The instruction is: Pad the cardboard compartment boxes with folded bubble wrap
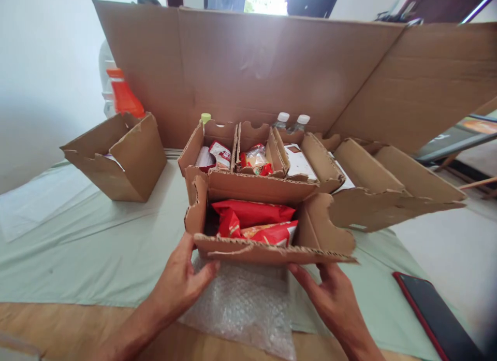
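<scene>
Both my hands grip a long cardboard box (248,255) by its near side. My left hand (180,275) is at its left corner with the thumb along the front wall. My right hand (330,291) holds it lower right, the fingers partly hidden beneath. Inside lie red snack packets (254,213). Directly behind it stands a row of cardboard bins. One bin (187,153) holds red-and-white packages (220,156), another bin (239,143) has a clear and red wrapped packet (257,158), and white boxes (298,163) sit further right.
Bubble wrap (240,309) lies on the green cloth (128,236) under the held box. A separate cardboard box (132,169) stands left, near an orange object (126,94). A phone (435,309) is at right. Capped bottles (302,123) and a tall cardboard panel (272,66) are behind the bins.
</scene>
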Demonstrator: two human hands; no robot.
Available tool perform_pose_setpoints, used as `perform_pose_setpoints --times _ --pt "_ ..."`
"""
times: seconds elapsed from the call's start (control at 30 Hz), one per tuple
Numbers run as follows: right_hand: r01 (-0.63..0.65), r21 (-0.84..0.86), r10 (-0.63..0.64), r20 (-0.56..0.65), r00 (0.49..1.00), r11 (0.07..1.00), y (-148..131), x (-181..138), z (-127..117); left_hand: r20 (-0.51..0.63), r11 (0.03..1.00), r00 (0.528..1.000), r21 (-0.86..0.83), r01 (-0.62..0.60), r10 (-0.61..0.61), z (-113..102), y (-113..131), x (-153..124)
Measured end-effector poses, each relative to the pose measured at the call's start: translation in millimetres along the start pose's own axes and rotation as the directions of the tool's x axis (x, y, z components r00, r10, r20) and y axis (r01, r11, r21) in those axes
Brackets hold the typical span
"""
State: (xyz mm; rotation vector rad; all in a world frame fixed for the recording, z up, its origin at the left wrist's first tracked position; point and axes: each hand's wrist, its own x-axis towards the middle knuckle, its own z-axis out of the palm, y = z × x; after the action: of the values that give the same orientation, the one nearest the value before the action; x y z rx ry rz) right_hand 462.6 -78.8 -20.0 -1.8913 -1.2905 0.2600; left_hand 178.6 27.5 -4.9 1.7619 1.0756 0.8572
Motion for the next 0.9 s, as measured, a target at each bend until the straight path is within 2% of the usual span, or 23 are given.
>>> perform_pose_setpoints --times 0.17,0.37,0.47,0.6,0.67,0.73,0.77,0.83,0.9 --pt "-0.058 0.016 0.060 -0.100 0.993 0.998 29 -25 -21 0.035 0.992 0.992 0.029 -0.124 0.123 16 15 -1" --pt "-0.125 0.099 0.137 -0.137 0.981 0.987 30 -10 -18 0.130 0.994 0.986 -0.015 -0.107 0.108 27 19 24" --pt "-0.139 0.026 0.141 -0.161 0.977 0.990 27 -16 -19 0.147 0.994 0.983 -0.004 -0.113 0.112 12 8 19" --pt "-0.148 -0.119 0.117 -0.237 0.965 0.982 17 -50 -31 0.053 0.978 0.999 0.209 -0.010 -0.001 -27 -2 -12" --pt "-0.083 -0.167 0.047 -0.209 0.977 0.982 4 -68 -31 0.094 0.948 0.995 0.314 -0.044 0.015 -41 -3 -33" --pt "0.086 -0.148 -0.103 -0.113 0.988 0.985 -16 -80 -21 0.175 0.920 0.976 0.346 -0.185 0.130 -45 -2 -50" --pt "0.198 -0.113 -0.204 -0.043 0.978 0.974 -29 -84 -11 0.217 0.904 0.958 0.341 -0.257 0.190 -43 -2 -57" --pt "0.399 -0.020 -0.393 0.124 0.911 0.917 -58 -85 15 0.277 0.875 0.924 0.334 -0.351 0.265 -36 -2 -65" --pt "0.515 0.037 -0.502 0.291 0.814 0.857 -83 -83 43 0.332 0.849 0.903 0.359 -0.387 0.271 -27 -7 -66"
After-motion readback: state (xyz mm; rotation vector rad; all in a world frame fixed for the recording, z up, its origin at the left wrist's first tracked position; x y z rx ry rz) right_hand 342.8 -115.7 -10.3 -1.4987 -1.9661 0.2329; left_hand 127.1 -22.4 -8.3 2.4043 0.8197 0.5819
